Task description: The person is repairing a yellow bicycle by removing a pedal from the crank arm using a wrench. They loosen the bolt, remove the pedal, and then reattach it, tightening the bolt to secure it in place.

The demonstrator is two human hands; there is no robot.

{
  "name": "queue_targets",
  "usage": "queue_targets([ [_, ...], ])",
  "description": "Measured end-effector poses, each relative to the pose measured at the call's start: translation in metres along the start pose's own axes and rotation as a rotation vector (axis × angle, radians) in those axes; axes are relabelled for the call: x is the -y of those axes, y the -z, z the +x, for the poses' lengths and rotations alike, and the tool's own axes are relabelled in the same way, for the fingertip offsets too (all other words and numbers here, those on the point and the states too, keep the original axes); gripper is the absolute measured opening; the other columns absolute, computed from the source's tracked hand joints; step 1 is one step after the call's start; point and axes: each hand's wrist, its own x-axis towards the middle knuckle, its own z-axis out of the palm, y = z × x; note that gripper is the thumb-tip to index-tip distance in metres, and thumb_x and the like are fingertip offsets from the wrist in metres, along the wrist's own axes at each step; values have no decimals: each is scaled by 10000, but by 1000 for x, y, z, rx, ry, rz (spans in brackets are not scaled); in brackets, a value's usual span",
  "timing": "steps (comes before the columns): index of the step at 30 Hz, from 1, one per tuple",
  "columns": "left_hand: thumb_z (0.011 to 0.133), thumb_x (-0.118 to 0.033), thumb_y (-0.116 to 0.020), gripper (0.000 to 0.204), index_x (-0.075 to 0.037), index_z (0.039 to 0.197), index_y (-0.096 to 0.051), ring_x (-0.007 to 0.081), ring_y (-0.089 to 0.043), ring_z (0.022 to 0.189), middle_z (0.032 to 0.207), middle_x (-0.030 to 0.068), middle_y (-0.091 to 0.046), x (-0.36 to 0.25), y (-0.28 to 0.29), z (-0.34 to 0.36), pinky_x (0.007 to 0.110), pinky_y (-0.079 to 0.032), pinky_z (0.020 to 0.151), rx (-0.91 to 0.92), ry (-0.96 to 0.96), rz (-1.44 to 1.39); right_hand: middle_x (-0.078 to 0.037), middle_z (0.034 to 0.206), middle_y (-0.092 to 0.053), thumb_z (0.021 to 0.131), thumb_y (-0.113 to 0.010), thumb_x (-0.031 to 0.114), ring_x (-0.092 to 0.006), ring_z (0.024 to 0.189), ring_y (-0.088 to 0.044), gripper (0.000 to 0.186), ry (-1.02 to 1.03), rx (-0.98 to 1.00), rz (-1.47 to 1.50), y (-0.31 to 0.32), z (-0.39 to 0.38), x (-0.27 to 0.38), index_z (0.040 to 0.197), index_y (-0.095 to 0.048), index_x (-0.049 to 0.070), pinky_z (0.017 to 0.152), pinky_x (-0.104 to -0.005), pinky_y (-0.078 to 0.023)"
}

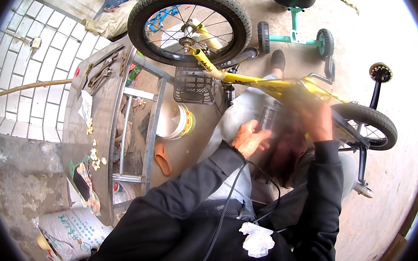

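Observation:
A small yellow bicycle frame [252,80] lies across my lap, its wheel [190,25] raised at the upper left and the other wheel [366,127] at the right. My right hand [315,117] is at the yellow frame's right part, its fingers smeared by motion; whether they grip anything cannot be made out. Over my lap, my left hand [252,139] is open, thumb and fingers apart. Beside its fingertips is a blurred grey, frame-like piece [269,118], which may be a pedal. A black crank with a round sprocket [381,73] stands up at the right.
On my left, a wooden-topped bench [102,142] holds pliers and wrenches [101,70], food pieces and a phone [82,182]. A white bucket [173,120], black basket [194,86] and orange slipper [162,159] are by it. Ahead stands a green-framed wheeled toy [295,36]. A black cable [222,210] crosses my front.

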Motion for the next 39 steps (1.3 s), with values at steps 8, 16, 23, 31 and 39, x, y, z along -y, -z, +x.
queue_targets([
  [8, 856, -206, -642, 246, -5, 944, -531, 119, -607, 664, 837, 59, -598, -23, -26, -21, 237, -492, 583, 98, -204, 62, -220, 590, -549, 827, -619, 294, -324, 533, -566, 328, 56, -98, 13, -1, -2, -2, 757, -637, -26, 549, -395, -430],
  [16, 821, -170, -697, 256, -7, 917, -525, 66, -508, 679, 780, 29, -585, -8, -65, -12, 255, -458, 610, 125, -501, 427, -8, 588, -576, 850, -666, 231, -61, 487, -504, 246, -140, -448, 572, 22, 4, -1, 751, -646, 7, 451, -207, -393],
  [23, 802, -104, -668, 254, 3, 1015, -581, 150, -620, 772, 865, 95, -644, -4, -55, -18, 284, -510, 703, 222, -464, 549, -35, 612, -592, 856, -657, 226, -71, 487, -514, 256, -115, -585, 637, 38, 2, -8, 776, -637, -17, 446, -195, -374],
  [31, 814, -85, -621, 216, -16, 1013, -576, 240, -608, 835, 898, 137, -612, -2, 49, 1, 335, -482, 765, -485, -568, 674, -74, 627, -617, 854, -658, 242, -112, 475, -559, 280, -290, -708, 805, 54, 4, -5, 787, -630, -28, 430, -208, -384],
  [39, 880, -382, -553, 734, 31, 1391, -227, 407, -384, 1231, 1339, 288, -368, 33, 75, 10, 426, -308, 1028, -388, -369, 1014, -78, 640, -609, 855, -651, 264, -134, 479, -560, 290, -408, -716, 961, 50, 9, -6, 810, -598, -17, 422, -217, -382],
])
